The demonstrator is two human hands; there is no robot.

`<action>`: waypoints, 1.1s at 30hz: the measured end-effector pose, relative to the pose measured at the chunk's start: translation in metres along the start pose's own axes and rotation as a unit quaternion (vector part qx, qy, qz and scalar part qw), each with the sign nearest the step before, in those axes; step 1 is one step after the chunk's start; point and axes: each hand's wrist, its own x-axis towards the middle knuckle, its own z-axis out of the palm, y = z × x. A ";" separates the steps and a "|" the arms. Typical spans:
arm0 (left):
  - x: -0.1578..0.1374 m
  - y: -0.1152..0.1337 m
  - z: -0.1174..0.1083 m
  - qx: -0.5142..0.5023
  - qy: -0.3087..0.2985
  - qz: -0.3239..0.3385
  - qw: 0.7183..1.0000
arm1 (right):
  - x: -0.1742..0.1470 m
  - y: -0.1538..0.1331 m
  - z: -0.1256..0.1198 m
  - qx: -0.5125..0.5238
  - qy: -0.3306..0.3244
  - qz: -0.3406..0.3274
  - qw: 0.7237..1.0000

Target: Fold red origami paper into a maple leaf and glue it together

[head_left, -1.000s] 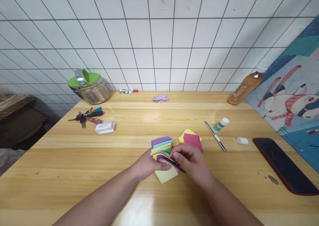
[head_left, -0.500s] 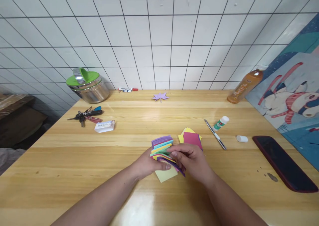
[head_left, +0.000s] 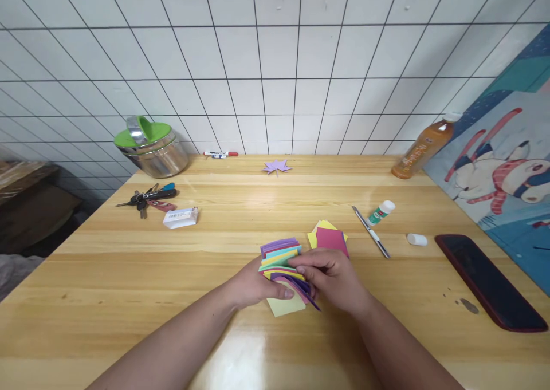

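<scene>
A fanned stack of coloured paper sheets (head_left: 281,254) in purple, red, blue, yellow and green sits in my left hand (head_left: 253,287), its thumb across the front sheets. A pale yellow sheet (head_left: 283,307) shows lowest in the fan. From the right, my right hand (head_left: 335,278) pinches a green sheet among the others, thumb and index finger closed at its edge; its other fingers are partly hidden behind the stack. Just beyond that hand lies a small pile of yellow and magenta paper (head_left: 332,239) on the table.
On the wooden table (head_left: 129,298) are a craft knife (head_left: 372,232), a glue stick (head_left: 381,212), its white cap (head_left: 416,239) and a phone (head_left: 490,281) at right. Keys (head_left: 152,197), a small white box (head_left: 180,218) and a steel pot (head_left: 154,155) stand left. A purple paper leaf (head_left: 277,166) lies at the back.
The right thumb and fingers have shifted slightly within the stack, and the front sheets are spread a little differently. Everything on the table stays put.
</scene>
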 end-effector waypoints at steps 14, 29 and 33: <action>-0.001 -0.006 -0.004 -0.008 0.016 -0.007 1.000 | 0.000 -0.006 0.001 -0.134 0.036 -0.050 0.989; -0.001 -0.012 -0.007 -0.011 0.051 -0.005 0.999 | -0.003 -0.011 0.005 -0.250 0.323 -0.274 0.871; -0.001 -0.015 -0.009 -0.043 0.054 -0.009 0.998 | 0.002 -0.007 -0.038 -0.064 0.414 -0.065 0.906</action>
